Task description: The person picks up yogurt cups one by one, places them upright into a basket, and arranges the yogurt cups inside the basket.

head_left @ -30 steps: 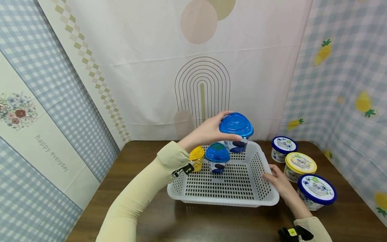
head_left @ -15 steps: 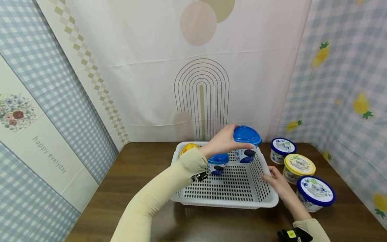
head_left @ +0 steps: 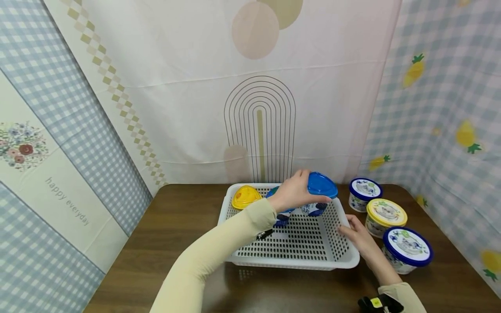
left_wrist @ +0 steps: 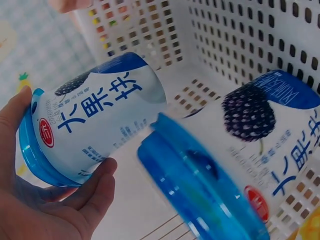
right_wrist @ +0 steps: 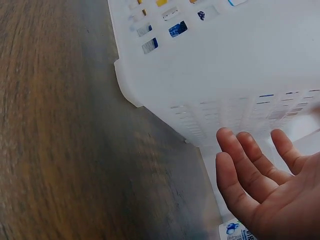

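Note:
My left hand (head_left: 293,192) grips a blue-lidded yogurt cup (head_left: 322,185) by its lid, thumb on one side and fingers on the other. The cup is low inside the back right of a white perforated basket (head_left: 289,262). In the left wrist view this cup (left_wrist: 107,117) is tilted, showing a blackberry print. A second blue-lidded cup (left_wrist: 205,185) stands beside it, partly hidden by my left hand in the head view. A yellow-lidded cup (head_left: 245,197) sits at the basket's back left. My right hand (head_left: 362,237) holds the basket's right rim, thumb inside, fingers along the outer wall.
Right of the basket, three round tubs stand in a row: a blue-lidded tub (head_left: 365,191) at the back, a yellow-lidded tub (head_left: 385,215), and a blue-lidded tub (head_left: 408,248) in front. A patterned cloth (head_left: 188,117) hangs behind the brown wooden table (head_left: 180,226).
My left hand has brought the blue-lidded yogurt cup rightward and down into the basket, and the yellow-lidded cup has come into fuller view. My right hand has stayed at the rim.

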`<state>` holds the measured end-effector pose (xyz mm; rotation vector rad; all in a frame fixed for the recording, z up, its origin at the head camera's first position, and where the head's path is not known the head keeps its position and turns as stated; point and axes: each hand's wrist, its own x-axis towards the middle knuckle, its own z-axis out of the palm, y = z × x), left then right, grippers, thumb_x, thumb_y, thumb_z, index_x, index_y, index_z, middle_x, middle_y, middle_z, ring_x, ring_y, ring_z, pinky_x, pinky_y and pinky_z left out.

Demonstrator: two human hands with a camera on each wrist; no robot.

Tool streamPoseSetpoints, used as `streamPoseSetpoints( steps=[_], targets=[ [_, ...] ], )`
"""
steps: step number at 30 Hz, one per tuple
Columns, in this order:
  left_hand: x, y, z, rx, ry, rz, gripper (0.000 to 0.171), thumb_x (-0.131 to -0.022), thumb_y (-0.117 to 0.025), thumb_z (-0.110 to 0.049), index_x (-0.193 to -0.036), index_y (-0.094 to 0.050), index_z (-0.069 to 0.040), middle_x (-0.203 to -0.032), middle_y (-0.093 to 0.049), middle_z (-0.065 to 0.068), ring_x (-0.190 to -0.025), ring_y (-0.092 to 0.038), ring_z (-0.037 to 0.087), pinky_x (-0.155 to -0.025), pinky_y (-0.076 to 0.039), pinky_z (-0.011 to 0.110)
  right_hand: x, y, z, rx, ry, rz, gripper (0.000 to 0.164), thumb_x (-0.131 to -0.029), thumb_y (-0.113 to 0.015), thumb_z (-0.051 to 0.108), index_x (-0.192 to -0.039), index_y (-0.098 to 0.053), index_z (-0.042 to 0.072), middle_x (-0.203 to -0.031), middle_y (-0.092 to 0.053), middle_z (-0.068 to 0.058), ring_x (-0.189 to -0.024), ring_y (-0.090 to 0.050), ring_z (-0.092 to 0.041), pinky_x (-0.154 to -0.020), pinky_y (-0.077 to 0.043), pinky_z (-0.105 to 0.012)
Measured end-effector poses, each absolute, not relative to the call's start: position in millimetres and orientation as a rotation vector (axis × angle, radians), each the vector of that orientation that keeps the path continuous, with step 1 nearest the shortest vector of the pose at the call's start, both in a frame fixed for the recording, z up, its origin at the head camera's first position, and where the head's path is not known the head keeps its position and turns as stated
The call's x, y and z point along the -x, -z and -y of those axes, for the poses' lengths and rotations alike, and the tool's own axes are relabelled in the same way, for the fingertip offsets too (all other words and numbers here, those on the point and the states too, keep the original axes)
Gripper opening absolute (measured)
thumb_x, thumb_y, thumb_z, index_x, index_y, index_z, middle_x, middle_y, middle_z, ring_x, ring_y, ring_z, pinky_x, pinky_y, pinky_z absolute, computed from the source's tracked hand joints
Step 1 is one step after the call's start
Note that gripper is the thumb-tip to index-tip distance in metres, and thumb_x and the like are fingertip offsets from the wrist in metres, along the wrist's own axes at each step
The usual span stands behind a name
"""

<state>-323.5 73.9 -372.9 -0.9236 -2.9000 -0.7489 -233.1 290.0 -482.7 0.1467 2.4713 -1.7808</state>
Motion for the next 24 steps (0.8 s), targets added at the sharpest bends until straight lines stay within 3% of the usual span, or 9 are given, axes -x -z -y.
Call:
streamPoseSetpoints(
  steps=[18,24],
  targets=[
    [326.7,398.5,-80.0,0.916,0.668,2.958,0.098,-0.08,-0.065,-0.075,-0.148,-0.042,-0.008,-0.136,-0.056,0.01,-0.108,-0.062,0.018,-0.087,-0.056,0.033,233.5,483.7,-289.3,-0.163,1.803,-2.447,0.054,-0.101,-0.051,0.021,-0.145,-0.027,0.0,-0.141,-0.044,-0.035,-0.101,-0.067,-0.03,-0.077,-0.059,-0.044],
    [326.9,404.6,-79.7,0.903,0.602,2.975,0.098,-0.081,-0.063,-0.077,-0.148,-0.042,-0.009,-0.137,-0.056,0.008,-0.11,-0.061,0.017,-0.09,-0.055,0.033,233.8,486.2,-289.6,-0.127,1.835,-2.432,0.053,-0.102,-0.05,0.019,-0.144,-0.026,-0.001,-0.141,-0.043,-0.037,-0.103,-0.067,-0.032,-0.078,-0.059,-0.044]
  ],
)
